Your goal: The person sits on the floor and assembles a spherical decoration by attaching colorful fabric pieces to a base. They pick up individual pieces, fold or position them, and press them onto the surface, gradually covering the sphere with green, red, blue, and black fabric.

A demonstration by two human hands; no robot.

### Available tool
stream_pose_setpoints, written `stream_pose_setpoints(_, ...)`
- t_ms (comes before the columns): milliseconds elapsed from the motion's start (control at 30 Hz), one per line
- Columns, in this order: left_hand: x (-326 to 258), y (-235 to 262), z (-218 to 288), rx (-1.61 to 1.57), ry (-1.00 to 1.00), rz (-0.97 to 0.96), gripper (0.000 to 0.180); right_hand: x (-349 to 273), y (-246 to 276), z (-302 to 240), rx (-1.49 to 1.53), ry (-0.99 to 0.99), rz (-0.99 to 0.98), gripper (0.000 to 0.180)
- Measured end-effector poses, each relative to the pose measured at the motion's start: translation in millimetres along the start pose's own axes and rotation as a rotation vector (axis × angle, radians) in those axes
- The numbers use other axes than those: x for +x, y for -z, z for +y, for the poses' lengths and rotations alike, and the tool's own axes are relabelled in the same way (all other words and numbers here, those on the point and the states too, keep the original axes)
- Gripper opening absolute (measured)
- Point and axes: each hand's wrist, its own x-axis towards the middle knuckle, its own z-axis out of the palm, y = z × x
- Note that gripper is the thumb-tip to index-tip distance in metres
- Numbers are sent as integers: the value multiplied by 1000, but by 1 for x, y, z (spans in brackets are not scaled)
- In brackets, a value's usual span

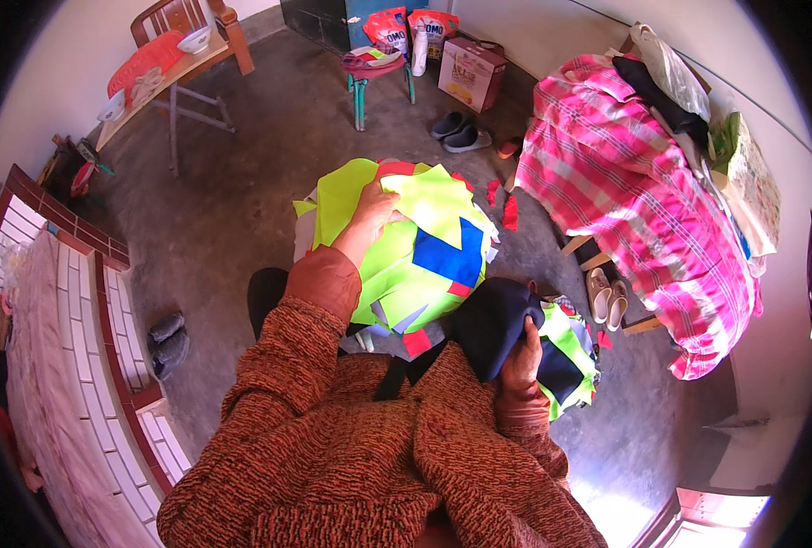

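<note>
- Cloth pile (pixel 401 254) sits right in front of us, under our left hand (pixel 368 217) and off to the upper left of our right hand (pixel 520 358); what it rests on is hidden beneath it.
- Our left hand is on the pile's top, fingers drawn narrow on the left edge of a lime piece (pixel 432 195).
- Our right hand, apart from the pile, lies against dark cloth (pixel 490 327); part of it is hidden, so we cannot tell whether it grips.
- Seen from above, the pile spreads nearly round, and we cannot pick out a long axis; the lime piece's lower corner points toward us, over a blue piece (pixel 450 262).
- We see mostly bright lime layers, loose and overlapping, with red and pale scraps sticking out at the rim.
- Just beside our right hand we have a smaller heap (pixel 563 373), lime and navy.
- Red scraps (pixel 511 214) lie on the floor (pixel 228 215) past the pile's right side.
</note>
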Motion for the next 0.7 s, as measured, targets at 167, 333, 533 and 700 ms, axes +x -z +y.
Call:
stream_pose_setpoints(167,38,-6,0,261,-313,-42,36,-3,-6,-3,-55,31,-3,43)
stream_pose_setpoints(333,52,5,-5,757,-694,248,48,-4,-13,-4,-77,48,14,42)
stream_pose_setpoints(533,17,18,-4,837,-749,381,45,-1,-4,-3,-78,59,19,40)
stream_pose_setpoints(700,-53,-3,-13,630,-733,227,29,1,-5,-1,-145,77,39,36)
